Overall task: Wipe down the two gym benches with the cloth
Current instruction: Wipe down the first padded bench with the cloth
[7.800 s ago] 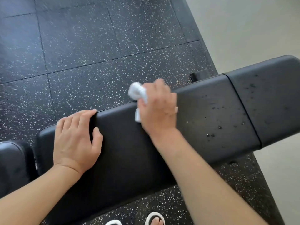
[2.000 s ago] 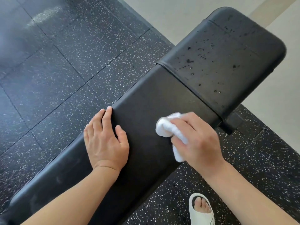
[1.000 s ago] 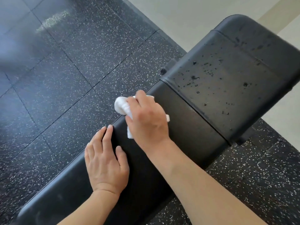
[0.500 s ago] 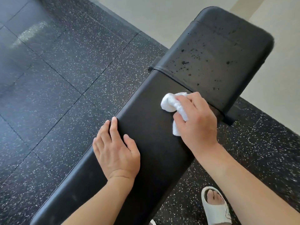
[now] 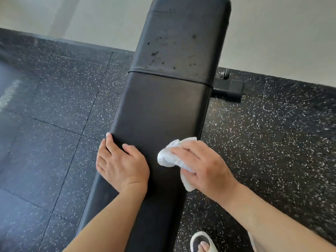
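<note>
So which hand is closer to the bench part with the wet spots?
Left, slightly. The left hand rests on the long pad's left edge, fingertips reaching toward the spotted pad. The right hand, gripping the cloth, sits a bit farther back at the right edge.

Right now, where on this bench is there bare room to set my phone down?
The long pad is bare between the seam and your hands. Nearer you it is crowded: the left hand rests flat on the left edge, and the right hand holds the cloth at the right edge. The far pad is free but spotted with droplets.
</note>
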Demonstrator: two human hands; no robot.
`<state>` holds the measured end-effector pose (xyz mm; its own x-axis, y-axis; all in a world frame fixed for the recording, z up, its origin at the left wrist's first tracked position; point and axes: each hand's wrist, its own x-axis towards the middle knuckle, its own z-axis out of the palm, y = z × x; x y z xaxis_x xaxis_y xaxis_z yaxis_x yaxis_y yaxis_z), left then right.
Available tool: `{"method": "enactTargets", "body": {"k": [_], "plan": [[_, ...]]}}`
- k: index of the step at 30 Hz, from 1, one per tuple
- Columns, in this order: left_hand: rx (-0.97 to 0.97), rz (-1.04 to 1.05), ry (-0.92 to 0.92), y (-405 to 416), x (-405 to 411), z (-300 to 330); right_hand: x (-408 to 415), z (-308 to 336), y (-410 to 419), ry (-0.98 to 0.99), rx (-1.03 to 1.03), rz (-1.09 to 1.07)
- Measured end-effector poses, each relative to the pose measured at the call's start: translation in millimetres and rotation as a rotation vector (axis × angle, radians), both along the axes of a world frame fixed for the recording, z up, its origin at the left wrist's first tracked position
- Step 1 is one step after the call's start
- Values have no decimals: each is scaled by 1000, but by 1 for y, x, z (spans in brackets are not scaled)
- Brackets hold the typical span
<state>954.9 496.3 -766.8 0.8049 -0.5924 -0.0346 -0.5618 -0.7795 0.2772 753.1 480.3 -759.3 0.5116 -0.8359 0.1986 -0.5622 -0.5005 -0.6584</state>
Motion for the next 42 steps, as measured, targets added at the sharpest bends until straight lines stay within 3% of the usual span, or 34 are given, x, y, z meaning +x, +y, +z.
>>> {"method": "enactTargets", "body": {"k": [2, 7, 10, 18, 24, 32, 36, 42], "plan": [[8, -1, 5, 0, 1, 0, -7, -2, -20, 8, -3, -46], [14, 1, -10, -1, 0, -4, 19, -5, -110, -4, 6, -458], [17, 0, -25, -2, 4, -6, 37, -7, -133, 24, 18, -584], [9, -7, -26, -3, 1, -3, 7, -20, -45, -150, -16, -369], [11, -14, -31, -1, 1, 1, -23, -34, -19, -281, 146, -296], [13, -8, -45, -3, -2, -2, -12, -48, -116, -393, 181, -722], [-11, -20, -51, -6, -2, -3, 5, -49, -62, -460, 203, -733], [2, -7, -53, -1, 4, -9, 31, -39, 86, -547, 375, -627]]}}
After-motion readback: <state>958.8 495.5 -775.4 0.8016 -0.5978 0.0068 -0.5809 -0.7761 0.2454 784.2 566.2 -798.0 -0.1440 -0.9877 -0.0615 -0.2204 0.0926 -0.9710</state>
